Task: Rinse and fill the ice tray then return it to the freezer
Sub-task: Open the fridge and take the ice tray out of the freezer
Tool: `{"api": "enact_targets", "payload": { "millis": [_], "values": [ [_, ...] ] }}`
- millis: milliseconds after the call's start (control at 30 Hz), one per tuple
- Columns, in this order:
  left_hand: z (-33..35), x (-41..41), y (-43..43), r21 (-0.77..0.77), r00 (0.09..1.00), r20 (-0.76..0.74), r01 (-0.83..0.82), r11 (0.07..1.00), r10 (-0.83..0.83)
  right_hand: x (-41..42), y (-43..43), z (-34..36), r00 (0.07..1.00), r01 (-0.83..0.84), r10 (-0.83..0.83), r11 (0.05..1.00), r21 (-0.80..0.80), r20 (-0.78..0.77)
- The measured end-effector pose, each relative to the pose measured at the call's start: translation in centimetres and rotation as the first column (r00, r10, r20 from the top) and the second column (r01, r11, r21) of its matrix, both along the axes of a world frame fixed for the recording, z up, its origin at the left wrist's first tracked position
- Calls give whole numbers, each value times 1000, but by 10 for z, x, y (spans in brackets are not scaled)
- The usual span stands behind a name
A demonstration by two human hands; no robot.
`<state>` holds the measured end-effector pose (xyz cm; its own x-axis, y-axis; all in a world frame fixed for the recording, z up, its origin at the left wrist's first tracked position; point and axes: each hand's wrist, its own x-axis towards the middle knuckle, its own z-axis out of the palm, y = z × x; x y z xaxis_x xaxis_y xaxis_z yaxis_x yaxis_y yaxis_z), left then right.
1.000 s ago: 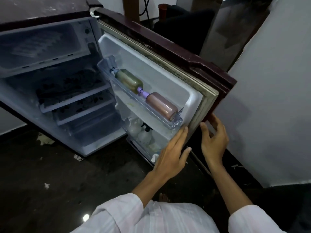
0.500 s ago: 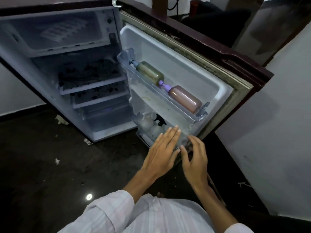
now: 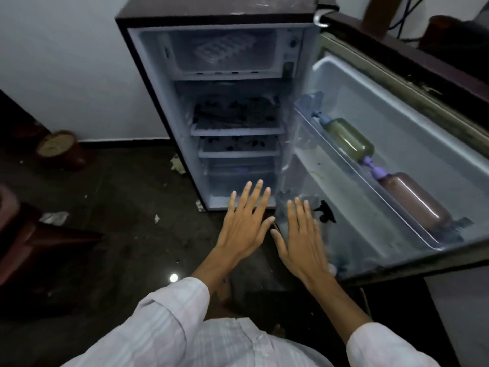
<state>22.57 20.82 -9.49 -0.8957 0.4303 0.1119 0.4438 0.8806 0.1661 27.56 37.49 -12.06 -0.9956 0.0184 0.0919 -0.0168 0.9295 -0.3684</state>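
— Fingers (image 3: 258, 198), what state?
— Straight and spread, gripping nothing, on the left hand (image 3: 244, 226) and the right hand (image 3: 301, 234). Both hover low in front of the mini fridge (image 3: 211, 9), beside its open door (image 3: 397, 123).
— Where's the ice tray (image 3: 225, 49)?
— Inside the freezer compartment (image 3: 227, 75) at the top, well apart from both hands, untouched.
— Step?
— Probably fetching it. Raise 1 hand, pinch the tray's near edge and slide it out level. The 2nd hand supports underneath so it doesn't snag the lip.
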Motion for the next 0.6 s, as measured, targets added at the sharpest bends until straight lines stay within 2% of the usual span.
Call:
{"api": "enact_targets", "payload": {
  "millis": [300,600],
  "values": [
    [18,-131,-81,43,991,-35,-124,991,125,-144,-70,24,998,-50,51,997,62,-23],
    [47,-266,-125,258,980,-83,-155,954,182,-287,-103,68,993,-45,51,997,59,-111]
  ]
}}
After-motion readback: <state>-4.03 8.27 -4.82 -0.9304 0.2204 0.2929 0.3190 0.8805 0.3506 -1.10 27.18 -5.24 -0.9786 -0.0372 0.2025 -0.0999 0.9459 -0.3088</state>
